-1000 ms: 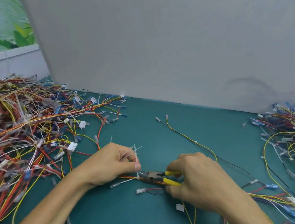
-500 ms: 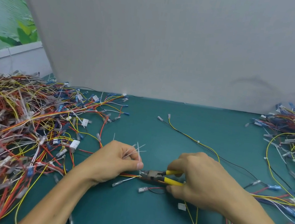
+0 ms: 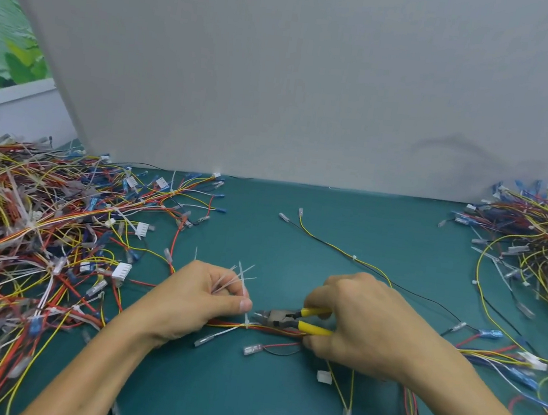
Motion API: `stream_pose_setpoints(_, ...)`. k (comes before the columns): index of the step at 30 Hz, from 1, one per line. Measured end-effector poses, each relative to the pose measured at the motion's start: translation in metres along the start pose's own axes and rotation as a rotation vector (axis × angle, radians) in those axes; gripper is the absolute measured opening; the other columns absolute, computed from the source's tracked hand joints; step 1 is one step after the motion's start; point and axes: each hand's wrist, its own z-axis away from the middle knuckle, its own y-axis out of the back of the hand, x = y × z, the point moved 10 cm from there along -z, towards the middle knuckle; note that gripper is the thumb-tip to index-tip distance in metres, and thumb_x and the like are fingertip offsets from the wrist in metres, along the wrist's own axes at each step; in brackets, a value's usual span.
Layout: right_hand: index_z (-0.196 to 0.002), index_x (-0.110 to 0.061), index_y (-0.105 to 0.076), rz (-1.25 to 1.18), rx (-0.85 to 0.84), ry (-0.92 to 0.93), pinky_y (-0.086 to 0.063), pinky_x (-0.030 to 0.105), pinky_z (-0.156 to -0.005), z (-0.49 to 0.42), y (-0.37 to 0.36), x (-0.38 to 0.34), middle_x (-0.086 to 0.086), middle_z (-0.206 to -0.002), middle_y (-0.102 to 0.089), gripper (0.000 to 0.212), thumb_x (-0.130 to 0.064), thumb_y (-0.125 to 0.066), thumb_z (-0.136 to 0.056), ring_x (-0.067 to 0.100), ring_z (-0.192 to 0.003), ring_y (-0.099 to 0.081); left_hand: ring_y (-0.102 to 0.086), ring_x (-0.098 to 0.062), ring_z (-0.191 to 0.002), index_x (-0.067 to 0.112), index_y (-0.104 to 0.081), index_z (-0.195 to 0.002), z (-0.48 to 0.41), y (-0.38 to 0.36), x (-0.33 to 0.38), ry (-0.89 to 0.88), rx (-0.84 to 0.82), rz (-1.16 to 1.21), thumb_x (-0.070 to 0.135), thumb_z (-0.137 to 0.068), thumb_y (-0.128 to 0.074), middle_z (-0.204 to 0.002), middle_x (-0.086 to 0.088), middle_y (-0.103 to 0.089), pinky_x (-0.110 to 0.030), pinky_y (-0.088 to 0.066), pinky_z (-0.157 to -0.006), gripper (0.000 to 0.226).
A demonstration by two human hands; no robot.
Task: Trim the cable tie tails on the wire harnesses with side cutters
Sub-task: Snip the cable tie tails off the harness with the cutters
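Head view: the right hand (image 3: 365, 325) closes its grip round the yellow handles of the side cutters (image 3: 281, 319). Their nose sits right beside the cable tie (image 3: 246, 321) on the wire harness (image 3: 227, 324), which lies on the desk (image 3: 277, 397) under the left thumb. The left hand (image 3: 199, 301) seems to pinch the tie's tail upright, probably to keep it taut for a flush cut. The same grip holds a bunch of cut tails (image 3: 240, 277), which keeps them off the desk.
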Motion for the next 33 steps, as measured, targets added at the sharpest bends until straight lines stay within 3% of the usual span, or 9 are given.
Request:
stream_pose_setpoints(26,-0.101,-0.026,-0.063,0.006,0.025,0.039,-0.047,0.031,-0.07,-0.002,-0.008,-0.008,-0.005,-0.093,-0.058,0.032,-0.048,-0.056,-0.079,0.023,-0.091,-0.055,-0.026,-0.004,-0.038,0.014,-0.065,-0.069,-0.002,0.0,-0.001,-0.003,-0.002,0.0,0.013,-0.086,-0.07,-0.042,0.011,-0.036,-0.012,-0.022,-0.039,0.018)
stream_pose_setpoints(33,-0.095,-0.024,-0.061,0.072,0.039,0.047,-0.036,0.029,-0.061,-0.003,-0.01,-0.011,-0.003,-0.09,-0.057,0.027,-0.046,-0.054,-0.081,0.025,-0.081,-0.048,-0.027,-0.005,-0.04,0.014,-0.065,-0.068,-0.001,0.0,-0.001,-0.003,-0.001,-0.007,0.014,-0.086,-0.071,-0.043,0.009,-0.038,-0.014,-0.023,-0.04,0.018)
